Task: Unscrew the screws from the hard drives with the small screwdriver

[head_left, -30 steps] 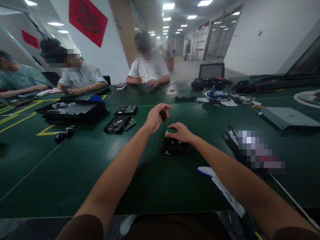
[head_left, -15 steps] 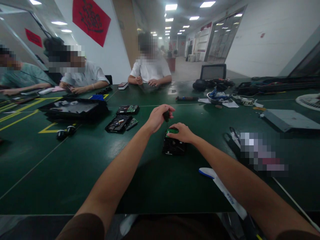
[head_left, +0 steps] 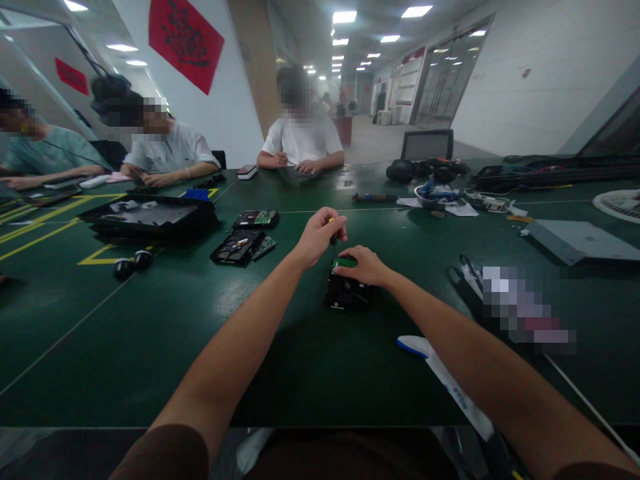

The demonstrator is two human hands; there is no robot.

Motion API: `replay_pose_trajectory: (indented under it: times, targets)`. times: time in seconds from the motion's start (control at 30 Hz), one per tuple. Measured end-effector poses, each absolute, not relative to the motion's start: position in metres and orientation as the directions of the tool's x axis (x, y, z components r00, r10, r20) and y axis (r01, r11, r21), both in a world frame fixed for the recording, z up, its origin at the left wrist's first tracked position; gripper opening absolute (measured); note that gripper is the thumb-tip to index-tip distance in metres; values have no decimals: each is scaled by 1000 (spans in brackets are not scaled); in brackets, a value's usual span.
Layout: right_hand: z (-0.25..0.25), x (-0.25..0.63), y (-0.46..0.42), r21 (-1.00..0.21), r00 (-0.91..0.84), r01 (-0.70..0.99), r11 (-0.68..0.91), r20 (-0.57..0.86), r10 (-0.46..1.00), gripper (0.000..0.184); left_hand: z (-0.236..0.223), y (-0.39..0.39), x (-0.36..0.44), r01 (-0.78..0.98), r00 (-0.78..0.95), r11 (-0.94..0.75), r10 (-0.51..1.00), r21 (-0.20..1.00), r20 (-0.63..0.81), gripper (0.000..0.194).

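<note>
Office room, glass partition at the right, red paper sign [head_left: 187, 45] on a pillar. Table [head_left: 165, 353], dark green, glossy.

Hard drive [head_left: 345, 296], black, with green circuit board [head_left: 344, 262] at its far end; flat on the table, centre, in front of the person.

Left hand [head_left: 320, 239]: fingers curled closed around the handle of a screwdriver [head_left: 333, 241], held upright, shaft pointing down at the drive's far end; tip contact unclear.

Right hand [head_left: 367, 265]: thumb and fingers bent over the circuit board, touching it; cannot tell whether they grip.

Left of these: second hard drive [head_left: 231, 251], opened; third hard drive [head_left: 256, 219] just beyond; black tray [head_left: 195, 223].

Right: grey metal case [head_left: 583, 241].
</note>
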State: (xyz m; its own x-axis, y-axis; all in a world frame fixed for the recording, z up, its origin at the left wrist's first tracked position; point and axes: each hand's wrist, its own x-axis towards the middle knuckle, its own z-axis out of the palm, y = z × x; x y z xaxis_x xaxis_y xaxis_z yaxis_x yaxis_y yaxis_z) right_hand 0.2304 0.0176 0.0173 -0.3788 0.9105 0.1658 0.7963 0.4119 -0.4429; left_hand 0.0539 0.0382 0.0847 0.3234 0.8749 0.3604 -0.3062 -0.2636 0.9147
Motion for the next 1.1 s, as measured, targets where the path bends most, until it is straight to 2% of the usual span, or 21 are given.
replay_pose_trajectory:
  times: [0.23,0.33,0.57,0.7,0.87,1.0,1.1]
  targets:
    - [20,228,15,-428,-359,816,388,150,921,57,92,37,50,-388,339,-188,881,902,329,29]
    - [20,228,14,-420,-353,823,382,149,924,56,93,36,48,-389,342,-172,885,905,315,23]
    - [23,228,12,-431,-368,809,399,158,916,57,89,35,50,-336,269,-247,900,909,344,26]
    - [24,228,12,-430,-370,811,397,150,917,57,90,32,52,-380,302,-226,886,897,351,27]
    - [24,227,12,-428,-367,814,392,144,919,57,94,27,53,-333,361,-226,866,915,345,21]
    - [24,228,12,-436,-367,808,395,150,918,57,94,30,53,-385,358,-170,878,907,317,26]
    - [23,228,13,-436,-374,805,401,152,915,56,92,34,51,-415,352,-148,884,898,308,22]
